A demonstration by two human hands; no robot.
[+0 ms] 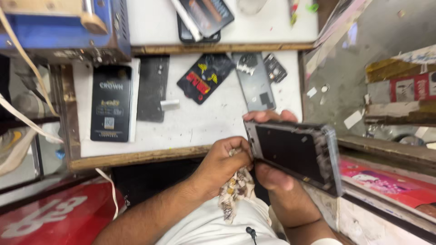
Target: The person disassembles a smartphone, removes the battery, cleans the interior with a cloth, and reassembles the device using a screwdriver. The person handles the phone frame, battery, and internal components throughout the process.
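My right hand grips an opened phone body, a grey frame with a dark inner panel. The thumb lies on its near edge and the fingertips curl over its far edge. My left hand is closed on a crumpled patterned cloth and presses against the phone's left end. The cloth hangs down over my white shirt. Both hands are just in front of the workbench's wooden front edge.
On the white workbench lie a black battery box, a dark flat panel, a black printed case, a grey phone back cover and a small camera frame. A blue machine stands at the back left. A red box sits lower left.
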